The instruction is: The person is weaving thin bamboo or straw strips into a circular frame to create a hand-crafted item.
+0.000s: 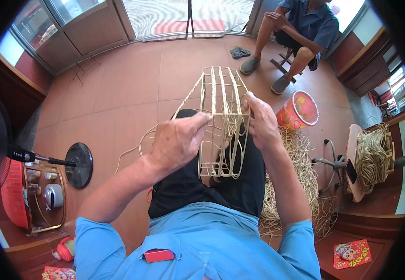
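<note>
An open box-shaped frame of thin rods [224, 164] stands between my knees, with pale twisted cord [214, 89] strung in lengthwise strands over its upper part. My left hand [177, 140] is closed at the frame's left side, thumb and forefinger pinched by a crossbar. From the frame's far left corner, a taut length of cord slants down to this hand; more of it trails onto the floor at left. My right hand [264, 122] grips the frame's right side, its thumb up along the rod. Its other fingers are partly hidden behind the frame.
Loose cord [296, 172] lies heaped beside my right leg, near a red bucket [300, 110]. A swivel chair [353, 163] at right bears a cord bundle [374, 158]. A fan [79, 164] and a rack with a kettle [53, 196] stand left. Another person [307, 28] sits far right.
</note>
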Motion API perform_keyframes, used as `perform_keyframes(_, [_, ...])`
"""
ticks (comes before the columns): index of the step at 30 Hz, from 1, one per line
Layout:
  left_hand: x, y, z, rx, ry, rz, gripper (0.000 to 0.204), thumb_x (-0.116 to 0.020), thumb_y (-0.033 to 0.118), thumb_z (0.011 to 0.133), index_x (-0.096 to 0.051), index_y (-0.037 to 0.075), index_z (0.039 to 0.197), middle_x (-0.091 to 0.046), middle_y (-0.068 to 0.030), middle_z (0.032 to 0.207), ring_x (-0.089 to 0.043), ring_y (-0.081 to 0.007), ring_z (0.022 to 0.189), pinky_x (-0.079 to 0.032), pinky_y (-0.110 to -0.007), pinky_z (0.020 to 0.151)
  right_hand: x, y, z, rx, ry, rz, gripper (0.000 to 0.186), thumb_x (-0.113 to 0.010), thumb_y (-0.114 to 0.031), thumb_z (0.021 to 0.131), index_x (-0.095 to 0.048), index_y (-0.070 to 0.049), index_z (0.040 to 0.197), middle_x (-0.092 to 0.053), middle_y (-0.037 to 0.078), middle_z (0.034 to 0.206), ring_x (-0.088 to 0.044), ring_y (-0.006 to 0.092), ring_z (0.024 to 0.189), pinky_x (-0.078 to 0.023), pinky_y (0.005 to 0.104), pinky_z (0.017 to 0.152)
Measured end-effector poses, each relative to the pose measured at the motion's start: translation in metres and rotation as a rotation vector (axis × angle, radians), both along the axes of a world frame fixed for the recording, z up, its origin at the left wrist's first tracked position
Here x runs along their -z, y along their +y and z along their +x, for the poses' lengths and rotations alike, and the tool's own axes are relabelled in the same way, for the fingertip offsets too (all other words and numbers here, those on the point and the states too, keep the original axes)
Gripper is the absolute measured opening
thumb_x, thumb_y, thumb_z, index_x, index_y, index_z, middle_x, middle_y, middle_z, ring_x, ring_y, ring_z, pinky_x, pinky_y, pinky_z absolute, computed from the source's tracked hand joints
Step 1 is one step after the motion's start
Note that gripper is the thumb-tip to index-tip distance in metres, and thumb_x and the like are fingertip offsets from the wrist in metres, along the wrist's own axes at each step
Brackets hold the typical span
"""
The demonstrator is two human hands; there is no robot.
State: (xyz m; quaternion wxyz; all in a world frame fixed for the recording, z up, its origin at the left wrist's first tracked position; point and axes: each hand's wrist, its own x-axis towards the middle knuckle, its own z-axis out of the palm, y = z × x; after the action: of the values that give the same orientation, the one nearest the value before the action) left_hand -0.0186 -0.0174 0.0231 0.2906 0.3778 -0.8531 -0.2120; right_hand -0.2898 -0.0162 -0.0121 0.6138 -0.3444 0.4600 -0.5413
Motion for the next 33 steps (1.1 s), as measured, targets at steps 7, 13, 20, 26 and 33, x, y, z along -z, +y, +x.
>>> perform_keyframes(7, [0.04, 0.037, -0.001, -0.084, -0.01, -0.238, 0.034, -0.071, 0.002, 0.098, -0.074, 0.007, 0.132, -0.071, -0.0154, 0.083, -0.07, -0.0337, 0.066, -0.055, -0.044, 0.059, 0.006, 0.014, 0.014, 0.101, -0.017, -0.063, 0.035, -0.064, -0.043, 0.116, -0.061, -0.014, 0.096, -0.046, -0.011, 0.07, -0.033, -0.0025, 0.05, -0.022, 0.0187, 0.04])
perform_keyframes(13, [0.084, 0.086, 0.015, -0.096, 0.009, -0.281, 0.053, -0.075, -0.006, 0.086, -0.074, 0.004, 0.138, -0.059, -0.0065, 0.075, -0.057, -0.0233, 0.055, -0.047, -0.038, 0.052, 0.026, 0.079, 0.04, 0.324, 0.545, -0.228, 0.03, -0.059, -0.034, 0.119, -0.062, -0.005, 0.112, -0.052, -0.004, 0.079, -0.048, 0.0051, 0.062, -0.042, 0.0237, 0.056])
perform_keyframes(20, [0.115, 0.141, 0.037, -0.054, 0.005, -0.221, 0.061, -0.076, -0.007, 0.08, -0.075, 0.005, 0.14, -0.054, -0.0044, 0.071, -0.053, -0.0213, 0.053, -0.046, -0.037, 0.051, 0.063, 0.16, 0.054, 0.218, 0.856, -0.171, 0.024, -0.062, -0.025, 0.117, -0.063, -0.001, 0.111, -0.06, 0.01, 0.091, -0.059, 0.021, 0.074, -0.049, 0.036, 0.069])
perform_keyframes(26, [0.126, 0.148, 0.037, -0.041, -0.1, -0.14, 0.057, -0.075, -0.004, 0.082, -0.075, 0.006, 0.138, -0.056, -0.0049, 0.071, -0.058, -0.0203, 0.054, -0.049, -0.036, 0.052, 0.073, 0.163, 0.056, 0.15, 0.963, -0.269, 0.024, -0.061, -0.018, 0.118, -0.063, -0.001, 0.101, -0.058, 0.011, 0.085, -0.06, 0.0262, 0.071, -0.05, 0.0415, 0.065])
perform_keyframes(33, [0.107, 0.101, 0.023, -0.052, -0.088, -0.273, 0.054, -0.075, -0.002, 0.084, -0.075, 0.007, 0.138, -0.054, -0.0051, 0.072, -0.058, -0.0219, 0.056, -0.048, -0.038, 0.052, 0.041, 0.119, 0.045, 0.181, 0.774, -0.222, 0.034, -0.057, -0.024, 0.119, -0.063, -0.001, 0.095, -0.057, 0.007, 0.076, -0.054, 0.0166, 0.061, -0.044, 0.0354, 0.058])
